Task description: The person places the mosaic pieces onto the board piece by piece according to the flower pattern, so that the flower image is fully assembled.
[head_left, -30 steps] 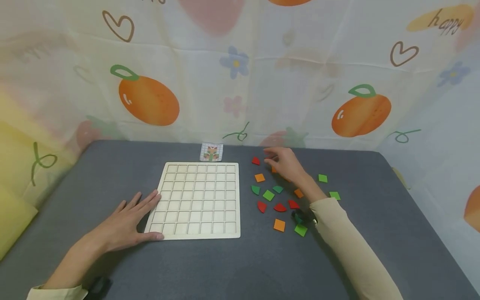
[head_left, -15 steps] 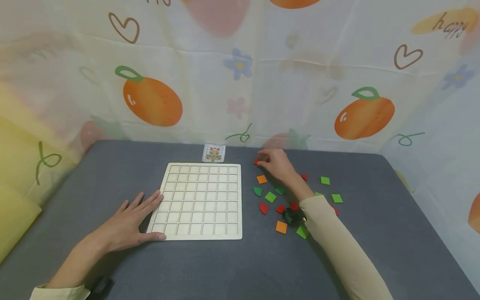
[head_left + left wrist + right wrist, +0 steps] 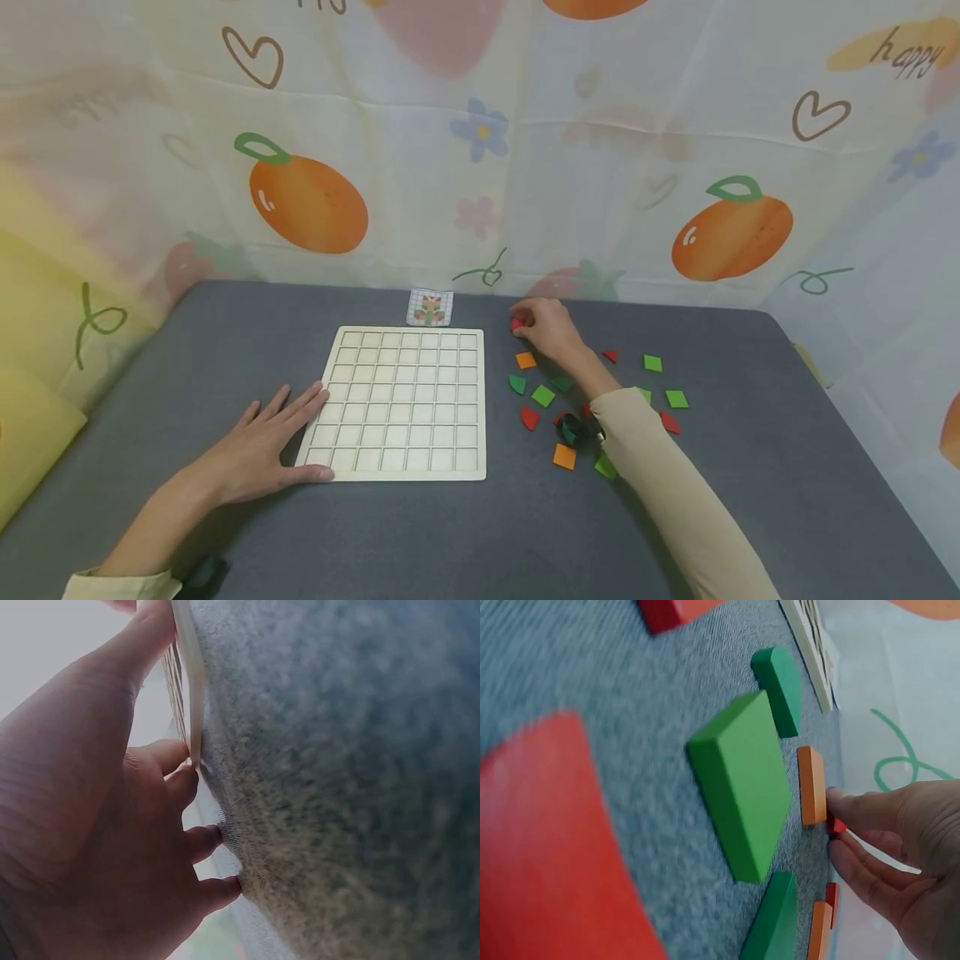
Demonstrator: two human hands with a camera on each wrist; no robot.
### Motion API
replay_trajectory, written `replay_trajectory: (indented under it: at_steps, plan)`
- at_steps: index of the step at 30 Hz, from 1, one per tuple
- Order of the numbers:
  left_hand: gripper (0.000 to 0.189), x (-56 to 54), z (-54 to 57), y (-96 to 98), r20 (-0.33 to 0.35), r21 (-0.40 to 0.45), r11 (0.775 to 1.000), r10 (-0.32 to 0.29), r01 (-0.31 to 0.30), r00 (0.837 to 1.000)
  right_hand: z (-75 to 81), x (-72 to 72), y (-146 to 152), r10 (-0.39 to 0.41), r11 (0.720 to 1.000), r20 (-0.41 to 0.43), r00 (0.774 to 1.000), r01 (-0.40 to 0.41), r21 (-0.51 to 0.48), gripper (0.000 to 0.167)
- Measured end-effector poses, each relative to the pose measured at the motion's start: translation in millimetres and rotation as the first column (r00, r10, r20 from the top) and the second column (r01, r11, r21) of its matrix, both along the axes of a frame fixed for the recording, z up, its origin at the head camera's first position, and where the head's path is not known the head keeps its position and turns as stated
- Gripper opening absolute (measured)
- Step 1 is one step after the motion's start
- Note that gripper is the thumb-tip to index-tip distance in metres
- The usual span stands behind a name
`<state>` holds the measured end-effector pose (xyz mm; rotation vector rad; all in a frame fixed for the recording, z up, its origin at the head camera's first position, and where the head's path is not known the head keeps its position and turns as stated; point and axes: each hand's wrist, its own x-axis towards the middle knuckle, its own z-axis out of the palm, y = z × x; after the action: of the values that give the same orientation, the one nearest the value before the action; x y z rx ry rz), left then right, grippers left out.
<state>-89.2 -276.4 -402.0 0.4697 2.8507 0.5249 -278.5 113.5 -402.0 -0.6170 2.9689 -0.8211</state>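
On the dark grey table lies a cream square board point(image 3: 405, 403) divided into a grid of shallow cells. My left hand point(image 3: 258, 454) rests at its left edge, fingers spread and fairly straight; thumb and index finger touch the rim, while other fingertips press the cloth in the left wrist view. Beyond the board's far right corner, my right hand point(image 3: 553, 332) pinches a small red piece point(image 3: 837, 824) between thumb and fingers, at or just above the table. An orange square tile point(image 3: 811, 785) sits close to those fingertips. The red piece is mostly covered by the fingers.
Several loose red, orange and green pieces lie right of the board, such as a light green square point(image 3: 543, 396) and a dark green quarter-round point(image 3: 517, 384). A small pattern card point(image 3: 430, 307) lies behind the board. A printed curtain point(image 3: 420, 167) hangs along the table's back.
My right hand has moved left from above an orange tile to the red piece and now has its fingers around it. My left hand stays on the board's edge.
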Motion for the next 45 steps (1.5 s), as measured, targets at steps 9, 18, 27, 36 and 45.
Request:
replay_trajectory:
  at_steps: [9,18,27,36,45]
  plan:
    - [0.109,-0.1,1.9,1.5,-0.001,0.000,1.000,0.001,-0.001,1.000,0.4,3.1,1,0.014,0.998,0.014,1.000,-0.013,-0.057,0.034]
    - [0.107,1.5,2.9,1.5,-0.007,0.005,1.000,-0.004,0.004,1.000,-0.5,6.3,4,0.061,0.993,-0.017,0.998,-0.062,-0.100,0.027]
    - [0.107,2.8,3.1,0.8,0.009,0.015,1.000,0.005,-0.005,1.000,6.1,8.6,1,0.148,0.977,0.022,0.989,-0.143,-0.156,0.019]
    - [0.107,2.1,1.6,1.5,-0.004,0.016,1.000,0.001,-0.001,1.000,8.9,10.5,-1,0.169,0.973,0.039,0.985,-0.160,-0.165,0.023]
    - [0.106,1.7,0.6,1.2,-0.008,0.022,1.000,-0.002,0.002,1.000,17.0,16.0,-15,0.183,0.967,0.028,0.983,-0.174,-0.185,0.014]
